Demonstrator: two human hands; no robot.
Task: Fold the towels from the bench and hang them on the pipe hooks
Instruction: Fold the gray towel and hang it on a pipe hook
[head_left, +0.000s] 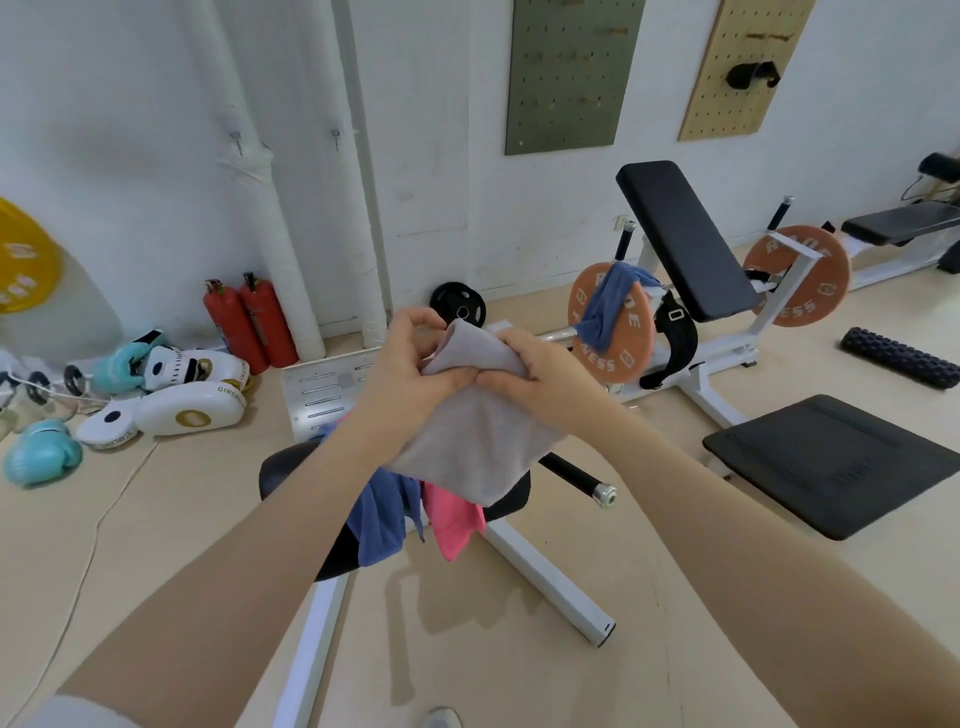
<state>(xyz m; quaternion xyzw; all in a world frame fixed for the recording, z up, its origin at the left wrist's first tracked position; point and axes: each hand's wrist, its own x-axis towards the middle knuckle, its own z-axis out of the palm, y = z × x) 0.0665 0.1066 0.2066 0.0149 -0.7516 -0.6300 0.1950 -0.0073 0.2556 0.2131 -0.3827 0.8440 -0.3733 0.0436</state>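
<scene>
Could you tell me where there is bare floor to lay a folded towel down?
Bare floor lies left of the bench seat, below the boxing gloves. Crowded: along the wall, around the fire extinguishers.

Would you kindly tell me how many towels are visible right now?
4: a grey towel held in both hands, a blue towel and a pink towel on the bench seat, another blue one draped over the orange weight plate. More may be hidden.
</scene>
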